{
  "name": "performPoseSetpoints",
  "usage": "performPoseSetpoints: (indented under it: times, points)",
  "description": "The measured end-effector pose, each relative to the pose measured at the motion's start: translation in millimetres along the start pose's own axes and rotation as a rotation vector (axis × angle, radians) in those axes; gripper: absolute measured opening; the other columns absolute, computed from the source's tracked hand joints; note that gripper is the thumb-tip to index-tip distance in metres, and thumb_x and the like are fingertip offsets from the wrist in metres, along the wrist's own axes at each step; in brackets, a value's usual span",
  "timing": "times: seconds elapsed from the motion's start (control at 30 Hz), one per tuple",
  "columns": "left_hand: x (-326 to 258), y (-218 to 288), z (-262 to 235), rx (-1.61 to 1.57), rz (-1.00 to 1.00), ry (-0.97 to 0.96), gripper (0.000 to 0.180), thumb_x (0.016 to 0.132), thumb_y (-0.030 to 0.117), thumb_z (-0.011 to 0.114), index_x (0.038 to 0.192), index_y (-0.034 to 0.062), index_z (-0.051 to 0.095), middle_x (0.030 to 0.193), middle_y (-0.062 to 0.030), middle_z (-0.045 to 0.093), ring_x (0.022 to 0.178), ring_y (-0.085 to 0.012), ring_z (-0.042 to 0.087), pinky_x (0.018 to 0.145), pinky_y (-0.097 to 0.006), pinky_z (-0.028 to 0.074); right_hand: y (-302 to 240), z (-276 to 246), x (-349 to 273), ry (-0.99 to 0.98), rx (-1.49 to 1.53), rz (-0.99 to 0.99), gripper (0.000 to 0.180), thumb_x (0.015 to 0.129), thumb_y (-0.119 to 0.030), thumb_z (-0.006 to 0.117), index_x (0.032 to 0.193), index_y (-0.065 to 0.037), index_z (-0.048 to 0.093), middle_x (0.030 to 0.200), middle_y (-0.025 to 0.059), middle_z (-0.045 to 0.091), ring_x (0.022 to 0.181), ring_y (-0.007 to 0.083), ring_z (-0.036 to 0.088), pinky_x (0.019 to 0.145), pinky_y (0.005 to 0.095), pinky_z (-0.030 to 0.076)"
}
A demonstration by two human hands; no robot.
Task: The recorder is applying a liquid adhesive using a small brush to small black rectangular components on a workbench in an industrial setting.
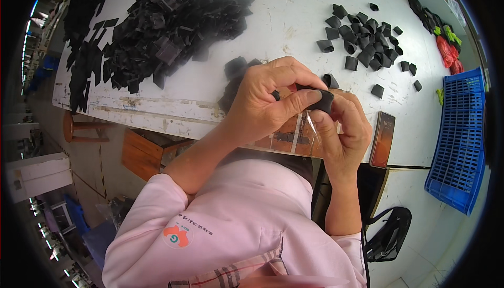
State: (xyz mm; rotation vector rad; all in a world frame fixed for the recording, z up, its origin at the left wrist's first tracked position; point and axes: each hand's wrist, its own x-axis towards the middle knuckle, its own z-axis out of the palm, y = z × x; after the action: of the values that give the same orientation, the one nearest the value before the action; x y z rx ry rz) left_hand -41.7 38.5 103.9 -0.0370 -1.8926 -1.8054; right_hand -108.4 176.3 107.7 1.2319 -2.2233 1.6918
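both hands (270,96) (346,125), black piece (322,101), near table edge (157,116)

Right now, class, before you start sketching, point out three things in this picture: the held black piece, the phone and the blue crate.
Held black piece (324,102): head view, on its exposed dark face.
Phone (382,140): head view, middle of its screen.
Blue crate (455,140): head view, on its slatted grid.

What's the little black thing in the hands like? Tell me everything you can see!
The black piece is small, dark and dull, looking like folded fabric or strap. It is held up above the table. The left hand's grip pinches it, thumb on top; the right hand's grip is at its other end. Both hide part of it, so its full shape can't be told.
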Motion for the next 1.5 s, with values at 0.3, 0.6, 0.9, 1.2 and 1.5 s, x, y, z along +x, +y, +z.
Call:
performPoseSetpoints:
  times: [0.3,0.6,0.9,1.2,1.5]
  points:
    - [-10.2,-12.7,-14.3,0.058,-0.203,0.243,0.010,0.083,0.007,0.056,0.086,-0.0006,0.061,0.077,-0.0030,0.060,0.072,-0.0063,0.054,0.067,-0.019,0.043,7.9,-17.6,14.1,-0.168,0.104,0.147,0.005,0.074,-0.003,0.062,0.076,0.002,0.059,0.067,0.0069,0.055,0.055,0.0103,0.047,0.047,0.0198,0.036]
    - [-28.3,-131.6,-109.7,1.042,-0.538,0.436,0.023,0.071,0.016,0.063,0.088,0.0012,0.059,0.084,-0.0167,0.059,0.080,-0.0298,0.056,0.071,-0.037,0.044,39.7,-6.5,-10.6,0.012,0.517,0.695,0.030,0.088,-0.026,0.048,0.089,0.002,0.060,0.063,0.0019,0.054,0.051,0.0060,0.045,0.045,0.0173,0.034]
    - [-35.4,-139.8,-124.9,1.019,-0.390,0.343,0.009,0.070,0.007,0.059,0.075,0.0010,0.055,0.074,-0.0154,0.056,0.074,-0.0326,0.053,0.067,-0.040,0.042,15.4,15.2,-41.3,-0.354,0.280,0.628,0.029,0.086,-0.027,0.053,0.085,0.001,0.061,0.063,0.0001,0.054,0.055,0.0045,0.044,0.049,0.0173,0.036]
    - [-36.7,-70.9,-98.4,-0.106,-0.580,0.638,0.009,0.081,0.010,0.055,0.082,0.0013,0.054,0.076,-0.0046,0.057,0.064,-0.0124,0.054,0.057,-0.024,0.043,7.3,26.4,-43.4,-0.355,0.189,0.491,0.021,0.082,-0.017,0.058,0.084,0.003,0.060,0.066,0.0086,0.056,0.057,0.0124,0.053,0.053,0.0226,0.043]
    - [-60.8,-34.1,-9.3,-0.605,-0.754,0.399,0.013,0.084,0.015,0.053,0.089,0.0029,0.051,0.077,-0.0014,0.055,0.068,-0.0076,0.051,0.057,-0.019,0.040,7.6,48.3,-39.4,-0.102,-0.161,0.147,0.014,0.068,-0.007,0.067,0.069,-0.003,0.054,0.060,0.0065,0.047,0.045,0.0192,0.045,0.040,0.0285,0.035]
